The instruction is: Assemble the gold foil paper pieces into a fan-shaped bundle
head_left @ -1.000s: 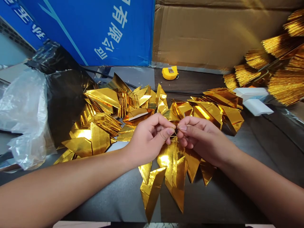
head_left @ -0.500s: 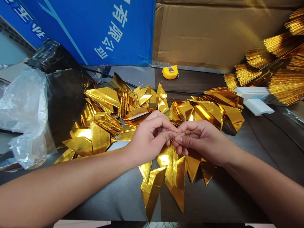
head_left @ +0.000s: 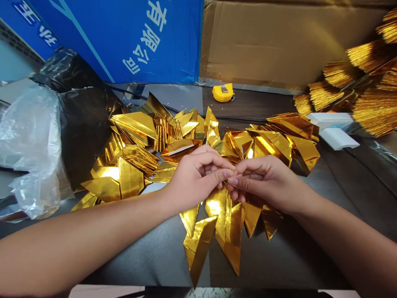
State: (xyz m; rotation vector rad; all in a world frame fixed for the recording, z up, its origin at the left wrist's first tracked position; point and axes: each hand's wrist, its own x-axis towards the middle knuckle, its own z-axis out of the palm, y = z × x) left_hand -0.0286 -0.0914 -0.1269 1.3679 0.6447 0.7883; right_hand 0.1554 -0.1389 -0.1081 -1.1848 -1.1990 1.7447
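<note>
My left hand (head_left: 200,176) and my right hand (head_left: 263,180) meet at the middle of the view, thumbs and fingertips pinched together. What they pinch is too small and too covered by the fingers to make out. Below them, folded gold foil pieces (head_left: 228,231) point down toward the table's front edge, one more (head_left: 198,248) lying just left of these. Behind and beside the hands spreads a pile of folded gold foil pieces, with a stack (head_left: 133,126) at the left and another (head_left: 273,145) at the right.
A yellow tape measure (head_left: 223,92) sits near a blue box (head_left: 102,37) and a brown cardboard box (head_left: 254,45). Black and clear plastic bags (head_left: 34,145) stand at the left. White blocks (head_left: 338,138) and pleated gold fans (head_left: 375,107) are at the right.
The hands stay pinched together, with the left fingertips shifted very slightly right. The whole view has moved a little; the foil pieces lie as before.
</note>
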